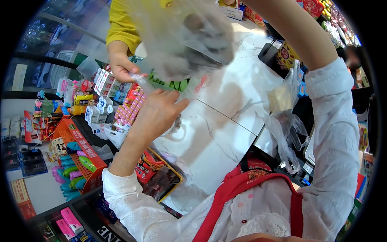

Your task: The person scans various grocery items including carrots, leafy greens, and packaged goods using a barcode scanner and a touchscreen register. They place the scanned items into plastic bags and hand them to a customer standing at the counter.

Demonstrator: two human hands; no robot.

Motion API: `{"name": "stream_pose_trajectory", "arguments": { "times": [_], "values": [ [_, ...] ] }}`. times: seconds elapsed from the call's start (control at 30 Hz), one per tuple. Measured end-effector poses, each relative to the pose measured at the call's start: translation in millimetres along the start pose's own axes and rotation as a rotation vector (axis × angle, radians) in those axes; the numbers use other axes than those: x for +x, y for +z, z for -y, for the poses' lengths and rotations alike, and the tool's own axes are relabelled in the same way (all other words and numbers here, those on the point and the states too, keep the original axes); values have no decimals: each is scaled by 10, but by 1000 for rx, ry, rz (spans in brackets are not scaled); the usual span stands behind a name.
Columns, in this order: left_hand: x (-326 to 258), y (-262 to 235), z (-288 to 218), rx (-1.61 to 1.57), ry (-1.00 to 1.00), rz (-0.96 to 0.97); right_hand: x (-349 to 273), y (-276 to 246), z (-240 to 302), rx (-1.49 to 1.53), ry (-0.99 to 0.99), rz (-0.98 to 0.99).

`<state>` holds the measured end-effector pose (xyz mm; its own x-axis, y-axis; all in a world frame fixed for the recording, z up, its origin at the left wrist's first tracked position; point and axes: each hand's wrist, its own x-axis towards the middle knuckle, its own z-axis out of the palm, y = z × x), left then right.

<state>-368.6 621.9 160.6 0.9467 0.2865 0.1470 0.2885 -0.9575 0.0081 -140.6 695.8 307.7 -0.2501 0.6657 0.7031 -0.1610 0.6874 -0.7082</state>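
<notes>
My left hand [155, 113] reaches over the white counter with its fingers curled. A strip of clear plastic [142, 82] runs from another person's hand [121, 66] toward my fingers; what my fingers hold is hard to make out. Above them hangs a translucent plastic bag [185, 44], blurred by motion, with dark contents whose kind does not show. My right forearm [294, 32] stretches up past the top edge, leaving that hand outside the picture. Behind my left fingers lie green packets [173, 84], partly covered by the bag.
The white marbled counter [225, 121] spreads ahead. Pink boxes [131, 107], an orange rack [78, 147] of small goods and a yellow-edged box [171, 187] stand at left. Crumpled clear plastic bags [288, 133] hang at right. The other person wears a yellow sleeve [121, 28].
</notes>
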Motion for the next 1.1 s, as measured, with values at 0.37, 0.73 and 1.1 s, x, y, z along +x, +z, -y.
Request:
{"name": "stream_pose_trajectory", "arguments": {
  "times": [0.37, 0.73, 1.1],
  "values": [
    [-251, -88, 190, 11, -142, 12, -204, 380, -1509, -243, 540, 466],
    [-68, -74, -114, 219, -124, -92, -1735, -387, -262, -803, 201, 416],
    [937, 1787, -2146, -796, 173, -53, -4177, -821, 934, -1075, 1276, 819]
  ]
}}
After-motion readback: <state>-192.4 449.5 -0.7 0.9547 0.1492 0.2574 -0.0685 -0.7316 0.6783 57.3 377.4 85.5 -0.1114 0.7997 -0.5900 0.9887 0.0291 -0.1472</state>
